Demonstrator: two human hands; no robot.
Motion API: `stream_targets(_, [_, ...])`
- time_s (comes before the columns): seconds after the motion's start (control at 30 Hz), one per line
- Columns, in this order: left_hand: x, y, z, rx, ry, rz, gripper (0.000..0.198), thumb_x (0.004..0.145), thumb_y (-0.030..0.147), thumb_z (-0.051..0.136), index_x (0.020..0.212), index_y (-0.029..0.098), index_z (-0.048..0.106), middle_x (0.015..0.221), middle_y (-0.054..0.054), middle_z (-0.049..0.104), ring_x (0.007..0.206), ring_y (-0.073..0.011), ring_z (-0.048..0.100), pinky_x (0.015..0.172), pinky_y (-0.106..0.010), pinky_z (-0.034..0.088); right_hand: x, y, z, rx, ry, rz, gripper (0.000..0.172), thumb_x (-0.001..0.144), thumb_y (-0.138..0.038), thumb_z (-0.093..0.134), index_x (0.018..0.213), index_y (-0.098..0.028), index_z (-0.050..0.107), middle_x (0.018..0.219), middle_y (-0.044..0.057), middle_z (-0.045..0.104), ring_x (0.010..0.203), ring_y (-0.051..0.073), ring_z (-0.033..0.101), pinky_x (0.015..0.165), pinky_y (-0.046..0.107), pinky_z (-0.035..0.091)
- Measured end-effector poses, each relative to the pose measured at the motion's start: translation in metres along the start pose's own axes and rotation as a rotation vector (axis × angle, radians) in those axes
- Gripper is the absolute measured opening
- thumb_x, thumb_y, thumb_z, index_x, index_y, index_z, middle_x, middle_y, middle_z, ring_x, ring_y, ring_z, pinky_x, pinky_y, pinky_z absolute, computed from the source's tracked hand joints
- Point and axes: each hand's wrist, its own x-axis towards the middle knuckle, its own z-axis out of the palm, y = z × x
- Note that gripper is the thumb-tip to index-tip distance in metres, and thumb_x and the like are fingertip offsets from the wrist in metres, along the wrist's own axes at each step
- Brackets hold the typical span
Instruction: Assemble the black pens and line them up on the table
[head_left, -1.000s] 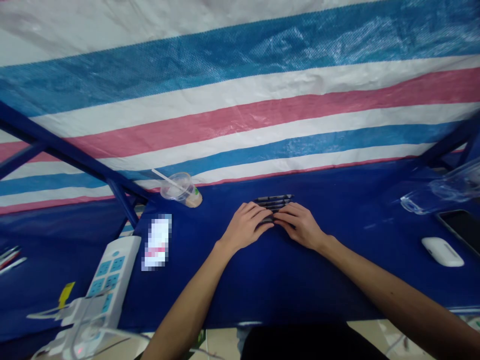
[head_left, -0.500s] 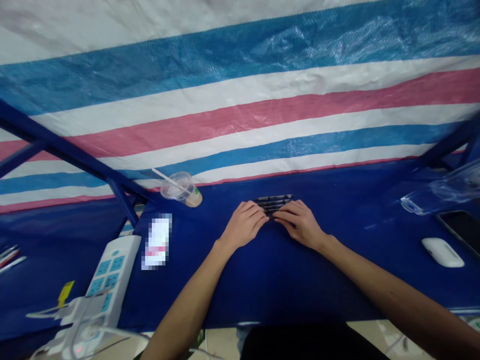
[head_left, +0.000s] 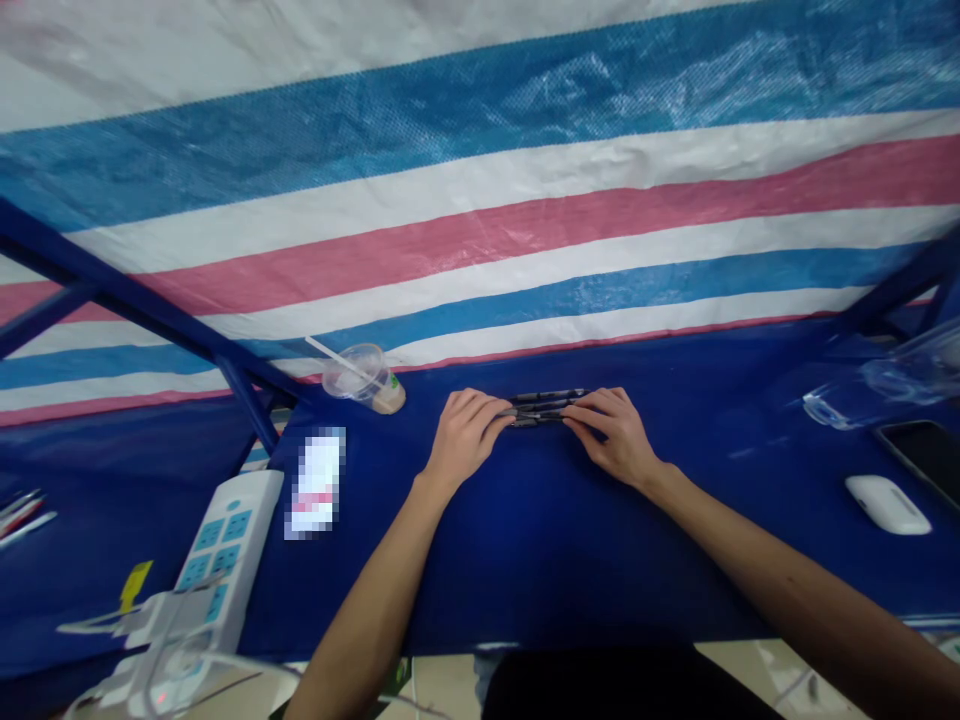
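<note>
A person at the blue-covered desk [head_left: 540, 560] is holding a small bundle of dark pens [head_left: 544, 408] lengthwise between both hands, out near the desk's far edge. The left hand [head_left: 469, 435] pinches the bundle's left end between curled fingers and thumb, and the right hand [head_left: 611, 435] grips the right end the same way, so the grip is closed from both sides with the pens' middle showing between them. Whether the pens touch the desk, I can't tell. Up and to the left stands a clear plastic cup [head_left: 365, 380] with a straw, and nearer sit a blurred packet [head_left: 315, 483] and a white power strip [head_left: 229, 545]. Over to the right lie a clear plastic container [head_left: 847, 405], a white oval gadget [head_left: 887, 504] and a black phone [head_left: 926, 455]. A striped tarp [head_left: 480, 210] hangs behind the desk.
</note>
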Motion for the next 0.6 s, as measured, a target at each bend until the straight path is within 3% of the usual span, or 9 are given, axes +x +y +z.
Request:
stream_targets(0.33, [-0.002, 0.016, 0.015, -0.064, -0.117, 0.047, 0.015, 0.102, 0.032, 0.062, 0.103, 0.019, 0.070, 0.094, -0.004, 0.077, 0.088, -0.0178, 0.065, 0.086, -0.038, 0.046, -0.003, -0.004, 0.008, 0.064, -0.044, -0.039, 0.013, 0.099, -0.024, 0.066, 0.111, -0.024, 0.070, 0.098, 0.007, 0.076, 0.086, 0.022, 0.066, 0.075, 0.038, 0.044])
stream_targets(0.6, [-0.004, 0.027, 0.023, -0.124, -0.179, 0.057, 0.017, 0.103, 0.031, 0.060, 0.097, 0.019, 0.070, 0.091, -0.002, 0.077, 0.083, -0.0164, 0.068, 0.089, -0.038, 0.048, -0.005, -0.007, 0.009, 0.099, -0.149, -0.090, 0.005, 0.099, -0.024, 0.065, 0.102, -0.023, 0.070, 0.095, 0.004, 0.076, 0.084, 0.020, 0.064, 0.077, 0.038, 0.043])
